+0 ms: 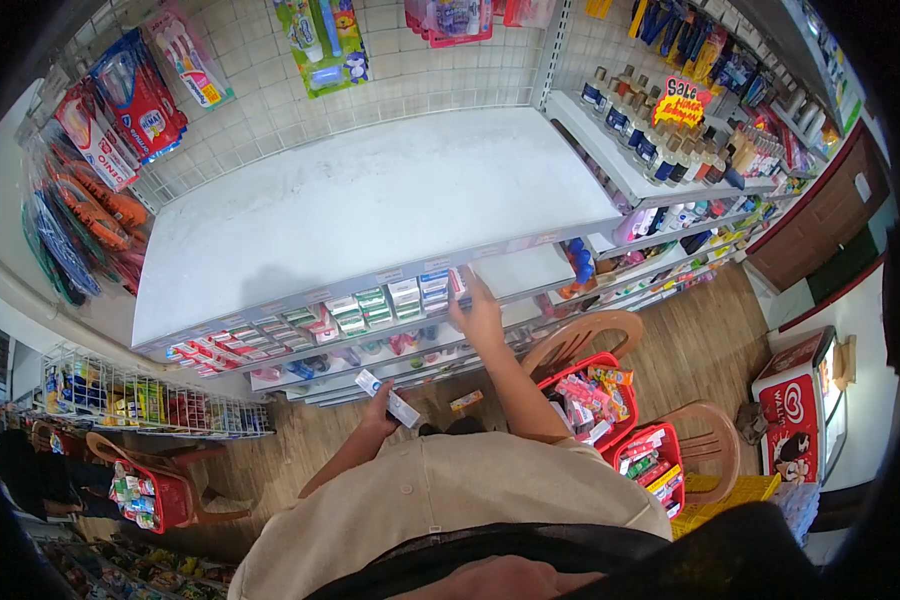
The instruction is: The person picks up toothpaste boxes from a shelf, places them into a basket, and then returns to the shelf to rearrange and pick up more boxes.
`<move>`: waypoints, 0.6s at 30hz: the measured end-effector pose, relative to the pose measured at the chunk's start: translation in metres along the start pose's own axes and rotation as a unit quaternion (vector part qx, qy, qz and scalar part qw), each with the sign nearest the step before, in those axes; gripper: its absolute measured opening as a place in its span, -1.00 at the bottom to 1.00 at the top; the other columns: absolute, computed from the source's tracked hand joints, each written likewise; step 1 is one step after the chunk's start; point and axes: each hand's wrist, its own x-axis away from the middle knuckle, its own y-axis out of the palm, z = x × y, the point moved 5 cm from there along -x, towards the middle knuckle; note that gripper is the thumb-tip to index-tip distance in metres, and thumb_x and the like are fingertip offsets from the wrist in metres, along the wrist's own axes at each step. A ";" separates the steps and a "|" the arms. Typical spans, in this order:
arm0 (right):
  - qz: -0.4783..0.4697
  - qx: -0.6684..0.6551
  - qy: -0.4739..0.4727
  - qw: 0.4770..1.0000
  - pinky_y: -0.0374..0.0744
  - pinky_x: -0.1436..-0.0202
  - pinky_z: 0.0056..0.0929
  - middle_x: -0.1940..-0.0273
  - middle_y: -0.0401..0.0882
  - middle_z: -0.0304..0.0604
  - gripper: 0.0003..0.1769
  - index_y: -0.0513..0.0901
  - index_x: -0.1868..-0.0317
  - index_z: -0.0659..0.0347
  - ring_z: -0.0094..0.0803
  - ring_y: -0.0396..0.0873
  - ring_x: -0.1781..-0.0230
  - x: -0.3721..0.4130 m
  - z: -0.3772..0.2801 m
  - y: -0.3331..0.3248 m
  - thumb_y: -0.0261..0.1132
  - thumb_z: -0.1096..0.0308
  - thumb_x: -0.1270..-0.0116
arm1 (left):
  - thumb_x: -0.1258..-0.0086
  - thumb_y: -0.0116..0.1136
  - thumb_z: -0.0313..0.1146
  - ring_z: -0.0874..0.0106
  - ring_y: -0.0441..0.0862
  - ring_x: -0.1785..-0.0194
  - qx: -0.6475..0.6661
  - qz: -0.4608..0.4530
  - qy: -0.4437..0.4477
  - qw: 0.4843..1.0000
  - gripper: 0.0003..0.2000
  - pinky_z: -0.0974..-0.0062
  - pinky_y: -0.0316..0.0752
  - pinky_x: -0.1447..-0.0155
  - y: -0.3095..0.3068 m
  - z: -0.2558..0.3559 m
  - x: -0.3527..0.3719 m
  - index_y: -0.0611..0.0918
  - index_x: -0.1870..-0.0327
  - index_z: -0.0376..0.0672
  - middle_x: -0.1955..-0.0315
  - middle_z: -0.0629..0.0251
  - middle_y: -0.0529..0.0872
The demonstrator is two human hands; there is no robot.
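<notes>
My left hand is closed around a white toothpaste box with blue print, held low in front of my body. Up at the shelf, my right hand has its thumb and fingers around a small white and red toothpaste box at the right end of a row. Beside that box stand blue and white boxes, then green and white boxes further left. Red boxes fill the row's left end. The bare white top shelf lies above this row.
Red baskets of packaged goods sit on brown plastic chairs at my right. Perfume bottles line the right shelf. A small box lies on the floor. Another person is at the far left, near a filled red basket.
</notes>
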 end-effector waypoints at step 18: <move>-0.020 -0.016 0.026 0.999 0.47 -0.19 -0.12 -0.16 0.41 0.31 -0.25 0.29 -0.34 0.23 0.18 0.43 -0.16 0.001 -0.001 0.002 0.31 0.43 -0.08 | -0.20 0.34 -0.27 0.32 0.61 0.34 0.005 -0.011 0.012 1.000 -0.73 0.30 0.61 0.12 0.022 0.000 0.019 0.47 0.26 -0.12 0.37 0.27 0.59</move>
